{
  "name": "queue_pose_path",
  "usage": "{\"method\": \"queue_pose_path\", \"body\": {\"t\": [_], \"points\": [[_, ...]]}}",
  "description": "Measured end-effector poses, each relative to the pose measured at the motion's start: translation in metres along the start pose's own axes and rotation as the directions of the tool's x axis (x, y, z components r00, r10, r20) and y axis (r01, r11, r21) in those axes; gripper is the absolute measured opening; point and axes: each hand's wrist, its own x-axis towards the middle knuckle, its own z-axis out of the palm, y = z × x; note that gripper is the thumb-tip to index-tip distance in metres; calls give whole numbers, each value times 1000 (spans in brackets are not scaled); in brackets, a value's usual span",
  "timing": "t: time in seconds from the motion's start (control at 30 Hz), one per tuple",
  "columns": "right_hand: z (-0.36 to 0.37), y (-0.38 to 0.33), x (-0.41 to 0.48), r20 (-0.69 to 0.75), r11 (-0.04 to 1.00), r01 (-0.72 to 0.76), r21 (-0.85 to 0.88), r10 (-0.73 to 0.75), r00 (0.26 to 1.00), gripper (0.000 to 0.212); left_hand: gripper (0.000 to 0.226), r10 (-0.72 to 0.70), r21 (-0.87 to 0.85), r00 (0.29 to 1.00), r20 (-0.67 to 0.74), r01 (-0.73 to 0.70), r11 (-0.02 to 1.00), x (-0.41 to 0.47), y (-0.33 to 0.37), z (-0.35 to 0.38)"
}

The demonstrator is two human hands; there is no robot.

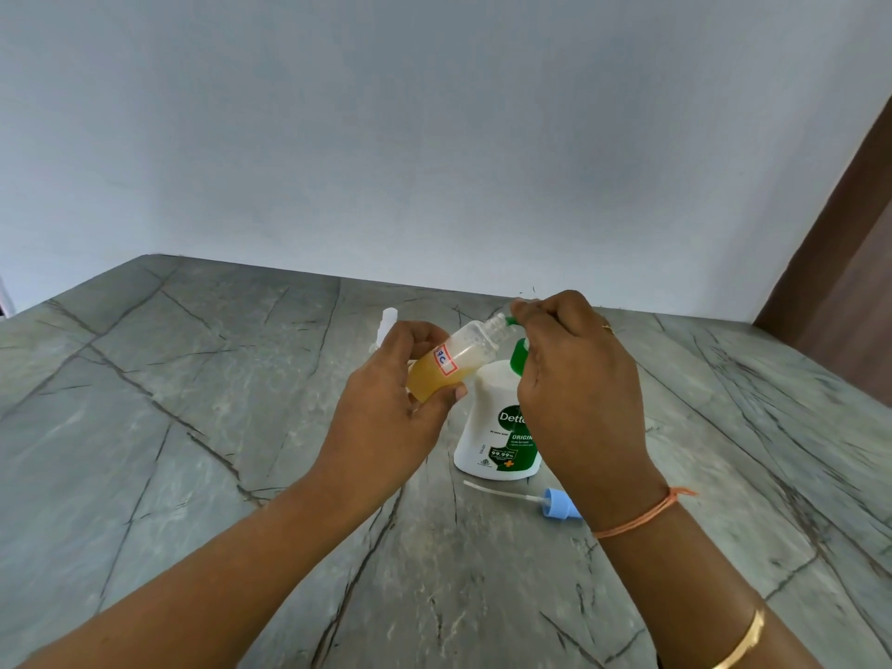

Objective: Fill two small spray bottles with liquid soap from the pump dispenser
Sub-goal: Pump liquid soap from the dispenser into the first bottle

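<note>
One blue spray cap [560, 505] lies near the dispenser [487, 427].

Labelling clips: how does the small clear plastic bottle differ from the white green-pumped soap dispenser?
The small clear plastic bottle tilts in the left hand; the white soap dispenser stands on the table. The bottle shows amber liquid; the dispenser is opaque and larger. Both are labelled.

Left grip [400, 379] holds small spray bottle [463, 352] tilted, open neck toward right grip [574, 369]; amber liquid in lower part. Right grip curled over pump dispenser [497, 427] head, green spout [510, 322] at bottle mouth. Blue spray cap [555, 505] lies on desk [193, 427] beside right wrist.
</note>
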Motion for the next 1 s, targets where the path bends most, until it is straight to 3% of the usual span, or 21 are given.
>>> {"method": "queue_pose_path", "body": {"t": [0.17, 0.47, 0.77, 1.0], "points": [[5, -3, -3, -20, 1000, -5, -2, 5, 1000, 40, 40, -8, 0, 1000, 2, 8, 1000, 1, 2, -1], [-7, 0, 4, 74, 999, -38, 9, 37, 997, 36, 42, -31, 9, 999, 13, 31, 999, -1, 4, 2], [3, -6, -2, -30, 999, -25, 20, 25, 999, 40, 40, -32, -29, 999, -6, 31, 999, -2, 4, 0], [1, -8, -5, -8, 1000, -26, -5, 26, 1000, 41, 39, -26, -5, 1000, -9, 26, 1000, -2, 6, -1]]}}
